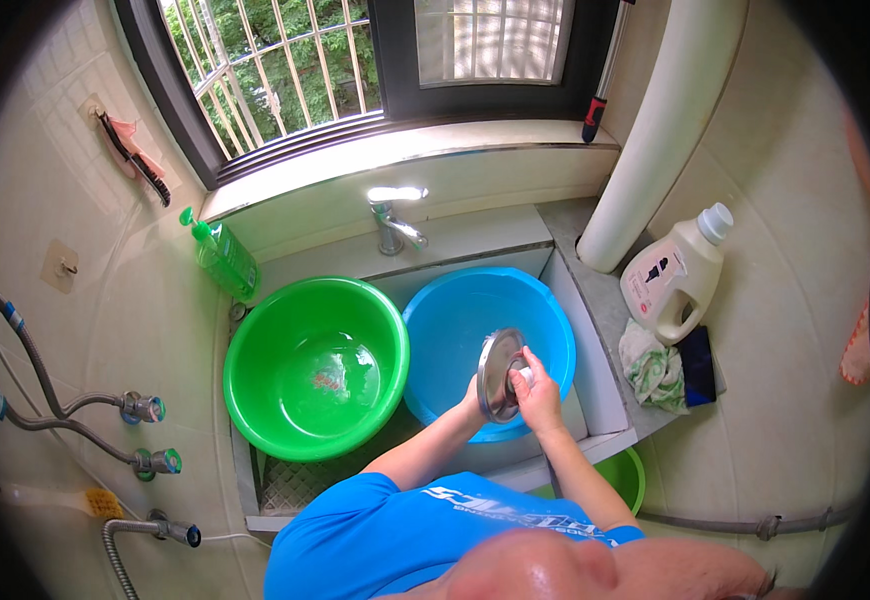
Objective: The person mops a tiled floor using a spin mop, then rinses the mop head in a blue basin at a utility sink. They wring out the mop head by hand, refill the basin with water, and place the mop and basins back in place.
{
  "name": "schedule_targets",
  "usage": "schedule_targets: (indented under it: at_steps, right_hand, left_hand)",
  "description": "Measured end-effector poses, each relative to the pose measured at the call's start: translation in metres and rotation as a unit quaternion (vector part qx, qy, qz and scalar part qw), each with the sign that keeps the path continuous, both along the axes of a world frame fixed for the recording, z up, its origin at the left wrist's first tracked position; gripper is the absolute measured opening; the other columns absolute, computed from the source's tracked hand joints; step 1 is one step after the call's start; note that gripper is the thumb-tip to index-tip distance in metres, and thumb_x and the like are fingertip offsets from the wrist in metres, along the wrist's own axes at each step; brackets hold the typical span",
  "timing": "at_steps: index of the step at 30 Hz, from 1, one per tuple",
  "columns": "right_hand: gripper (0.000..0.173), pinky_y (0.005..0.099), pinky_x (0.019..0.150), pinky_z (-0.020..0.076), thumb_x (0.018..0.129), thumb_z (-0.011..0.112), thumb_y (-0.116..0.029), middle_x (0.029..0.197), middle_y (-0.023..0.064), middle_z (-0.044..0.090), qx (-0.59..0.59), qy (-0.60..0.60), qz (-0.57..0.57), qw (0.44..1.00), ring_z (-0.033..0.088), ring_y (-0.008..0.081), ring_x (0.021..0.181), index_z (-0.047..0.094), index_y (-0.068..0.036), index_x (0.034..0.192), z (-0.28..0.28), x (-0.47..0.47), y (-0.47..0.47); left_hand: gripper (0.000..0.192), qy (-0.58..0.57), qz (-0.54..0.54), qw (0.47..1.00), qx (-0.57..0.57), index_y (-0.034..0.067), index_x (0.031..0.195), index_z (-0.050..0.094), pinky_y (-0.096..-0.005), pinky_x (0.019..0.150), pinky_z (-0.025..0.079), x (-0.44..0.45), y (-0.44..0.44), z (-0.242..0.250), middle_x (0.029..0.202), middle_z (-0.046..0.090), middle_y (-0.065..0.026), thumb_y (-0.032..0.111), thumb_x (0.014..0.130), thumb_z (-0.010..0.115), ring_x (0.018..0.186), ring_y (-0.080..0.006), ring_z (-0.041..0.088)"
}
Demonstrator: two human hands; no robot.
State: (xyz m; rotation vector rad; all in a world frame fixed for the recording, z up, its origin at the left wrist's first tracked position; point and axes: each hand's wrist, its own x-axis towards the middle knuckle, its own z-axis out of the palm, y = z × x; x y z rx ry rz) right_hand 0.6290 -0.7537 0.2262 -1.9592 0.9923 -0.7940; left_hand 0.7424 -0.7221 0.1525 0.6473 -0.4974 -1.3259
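Note:
A round, shiny metal lid is tilted almost on edge above the blue plastic basin. My left hand grips its left rim and is partly hidden behind it. On the lid's near right face, my right hand closes its fingers around the middle. A small white thing shows between those fingers; I cannot tell whether it is a knob or a scrubber. The blue basin appears to hold clear water. Beside it on the left, a green plastic basin has a little water and some reddish bits at its bottom.
Both basins stand in a sink below a chrome faucet. A green pump bottle is at the left corner. On the right ledge are a detergent jug and a crumpled cloth. A white pipe rises behind them.

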Motion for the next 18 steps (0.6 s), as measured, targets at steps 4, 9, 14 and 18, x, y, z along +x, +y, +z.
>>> schedule_targets:
  at_steps: [4,9,14,18]
  right_hand:
    - [0.053,0.0355,0.085,0.0488,0.089,0.060,-0.030,0.113,0.0212,0.061,0.007,-0.008,0.008,1.000,0.062,0.0332,0.101,0.046,0.001,0.130,0.000,0.003,0.004]
    - [0.053,0.0354,0.085,0.0487,0.088,0.061,-0.029,0.114,0.0211,0.061,-0.001,-0.011,0.009,1.000,0.061,0.0327,0.102,0.046,0.000,0.130,-0.001,0.005,0.002]
    - [0.055,0.0345,0.087,0.0475,0.087,0.063,-0.027,0.118,0.0202,0.059,0.080,-0.027,0.000,0.996,0.060,0.0300,0.105,0.046,0.000,0.131,-0.017,0.000,-0.007]
    - [0.054,0.0330,0.091,0.0453,0.087,0.064,-0.027,0.122,0.0187,0.058,0.140,-0.053,-0.005,0.989,0.058,0.0270,0.110,0.046,0.000,0.131,-0.027,-0.001,-0.010]
  left_hand:
    - [0.037,0.138,-0.020,0.990,-0.031,0.011,0.130,0.045,-0.0373,0.093,0.045,0.003,-0.002,-0.013,0.124,0.053,-0.0077,0.026,0.097,0.045,0.110,-0.0215,0.053]
    - [0.037,0.222,-0.056,0.971,-0.068,0.011,0.130,0.045,-0.0381,0.093,0.045,0.007,-0.006,-0.028,0.124,0.053,-0.0086,0.025,0.096,0.046,0.110,-0.0219,0.053]
    - [0.038,0.262,-0.058,0.963,-0.028,0.010,0.131,0.045,-0.0398,0.095,0.045,0.007,-0.007,-0.012,0.125,0.052,-0.0093,0.025,0.095,0.046,0.110,-0.0233,0.053]
    - [0.040,0.368,-0.094,0.925,0.004,0.011,0.131,0.045,-0.0418,0.096,0.045,0.005,-0.009,-0.022,0.125,0.053,-0.0096,0.028,0.095,0.048,0.111,-0.0246,0.053]
